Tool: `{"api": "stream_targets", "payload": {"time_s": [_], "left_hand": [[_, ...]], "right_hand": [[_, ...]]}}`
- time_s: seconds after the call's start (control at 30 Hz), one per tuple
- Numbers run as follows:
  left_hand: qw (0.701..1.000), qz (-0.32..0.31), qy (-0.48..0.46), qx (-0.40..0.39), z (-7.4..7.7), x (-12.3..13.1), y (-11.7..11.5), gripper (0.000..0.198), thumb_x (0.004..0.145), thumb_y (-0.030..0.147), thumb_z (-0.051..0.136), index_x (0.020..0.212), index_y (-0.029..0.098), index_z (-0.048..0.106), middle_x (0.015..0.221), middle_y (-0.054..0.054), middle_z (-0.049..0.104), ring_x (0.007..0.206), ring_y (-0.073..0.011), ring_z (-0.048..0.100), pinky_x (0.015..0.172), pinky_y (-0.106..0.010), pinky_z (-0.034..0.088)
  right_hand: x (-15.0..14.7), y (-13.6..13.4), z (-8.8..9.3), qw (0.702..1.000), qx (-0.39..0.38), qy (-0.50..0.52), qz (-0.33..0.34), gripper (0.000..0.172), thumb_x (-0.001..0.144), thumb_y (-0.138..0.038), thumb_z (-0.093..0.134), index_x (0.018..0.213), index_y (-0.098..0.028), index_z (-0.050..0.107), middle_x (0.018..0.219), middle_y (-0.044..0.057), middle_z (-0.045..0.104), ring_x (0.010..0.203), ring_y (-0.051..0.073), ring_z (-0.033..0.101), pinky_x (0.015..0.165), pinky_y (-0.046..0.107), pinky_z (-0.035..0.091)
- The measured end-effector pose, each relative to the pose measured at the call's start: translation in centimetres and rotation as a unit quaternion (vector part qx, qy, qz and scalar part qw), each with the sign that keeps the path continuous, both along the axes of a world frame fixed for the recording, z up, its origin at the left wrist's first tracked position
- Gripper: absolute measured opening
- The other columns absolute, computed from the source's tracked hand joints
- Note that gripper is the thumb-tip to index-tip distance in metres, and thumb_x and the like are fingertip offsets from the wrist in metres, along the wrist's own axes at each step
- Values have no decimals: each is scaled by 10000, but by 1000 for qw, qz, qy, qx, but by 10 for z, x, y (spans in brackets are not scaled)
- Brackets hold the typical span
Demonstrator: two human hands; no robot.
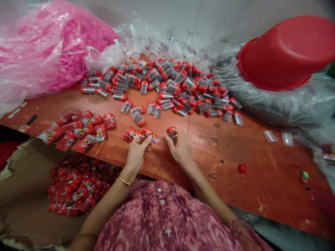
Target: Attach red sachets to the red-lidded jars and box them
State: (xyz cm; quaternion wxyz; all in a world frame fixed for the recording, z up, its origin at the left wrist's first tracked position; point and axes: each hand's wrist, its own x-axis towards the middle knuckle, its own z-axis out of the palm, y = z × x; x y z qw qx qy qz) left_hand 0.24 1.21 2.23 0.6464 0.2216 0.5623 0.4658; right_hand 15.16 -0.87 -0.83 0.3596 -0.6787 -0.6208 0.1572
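My left hand (138, 151) pinches a red printed plastic sleeve (148, 132) between thumb and fingers, just above the table. Beside it lies a small stack of the same red sleeves (129, 134). My right hand (180, 148) is closed around a small clear container with a red cap (171, 130), a short gap to the right of the sleeve. Past both hands spreads a large heap of red-capped clear containers (170, 85) with dark contents. Nearer to my left hand sits a group of containers in red printed sleeves (81, 129).
A cardboard box (26, 195) below the table edge holds many red-wrapped containers (78, 184). A pink-filled plastic bag (60, 45) stands back left. At right, a red bucket (282, 52) lies on a plastic bag of dark material (256, 104). A loose red cap (242, 168) is on the table.
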Motion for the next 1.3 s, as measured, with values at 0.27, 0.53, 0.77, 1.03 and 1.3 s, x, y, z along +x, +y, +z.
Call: {"api": "stream_targets", "payload": {"time_s": [0.27, 0.53, 0.77, 1.03, 1.3], "left_hand": [[996, -36, -66, -37, 5, 1, 7, 404, 410, 379, 854, 629, 143, 610, 508, 52, 595, 416, -45, 491, 406, -156, 367], [993, -37, -100, -53, 7, -1, 7, 396, 419, 367, 854, 626, 156, 591, 506, 59, 581, 411, -50, 487, 404, -165, 377], [989, -98, -102, -49, 1, 3, 3, 332, 491, 371, 831, 610, 149, 616, 502, 33, 589, 419, -60, 493, 412, -176, 360], [990, -130, -44, -32, 6, 5, -2, 384, 471, 457, 816, 553, 130, 634, 511, -10, 623, 435, -97, 529, 424, -209, 402], [995, -83, 17, 57, 3, 4, -1, 373, 457, 446, 819, 529, 131, 633, 497, 24, 590, 443, -62, 474, 449, -189, 382]], "right_hand": [[28, 4, -21, 970, -36, -238, -36, 326, 844, -399, 512, 1002, -129, 605, 996, 174, 612, 864, 274, 509, 717, 375, 381], [31, -15, -10, 986, -63, 146, 42, 262, 840, -403, 490, 872, -174, 612, 730, 35, 629, 588, 143, 529, 552, 271, 430], [25, -36, 31, 924, -101, 361, 77, 252, 747, -435, 612, 801, -190, 630, 579, -31, 560, 384, 70, 424, 356, 204, 351], [20, -32, 34, 946, -78, 299, 100, 136, 738, -308, 611, 774, -185, 656, 635, -7, 611, 481, 89, 477, 437, 213, 386], [13, -34, 26, 930, -108, 340, 92, 228, 756, -398, 602, 801, -183, 662, 627, -15, 599, 436, 78, 462, 400, 202, 384]]}}
